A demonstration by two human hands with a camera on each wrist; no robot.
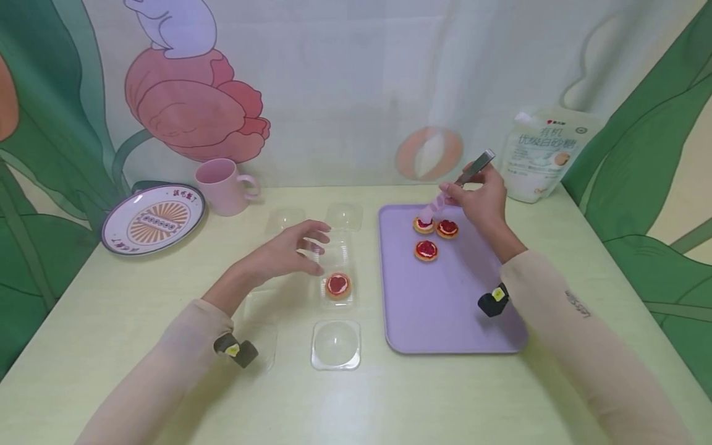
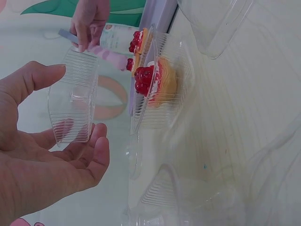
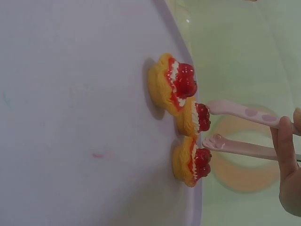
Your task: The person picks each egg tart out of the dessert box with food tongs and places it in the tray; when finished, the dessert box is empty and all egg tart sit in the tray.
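Observation:
My right hand [image 1: 481, 201] holds pink tongs with a metal end [image 1: 436, 207]. In the right wrist view the parted tips of the tongs [image 3: 240, 147] stand beside the red topping of a tart [image 3: 201, 117]. Two more red-topped tarts, one nearer [image 1: 426, 250] and one to the right [image 1: 447, 228], sit close by on the purple tray [image 1: 453, 340]. My left hand [image 1: 286, 250], thumb and fingers apart, hovers beside a clear plastic box [image 1: 336, 253] with a tart [image 1: 338, 285] inside. In the left wrist view the box's raised clear lid [image 2: 73, 96] appears between thumb and fingers; contact is unclear.
More clear plastic boxes stand about the left hand, one in front [image 1: 336, 345] and others behind [image 1: 343, 216]. A pink mug [image 1: 222, 185] and a patterned plate [image 1: 152, 219] are at the back left. A white pouch [image 1: 542, 154] leans at the back right.

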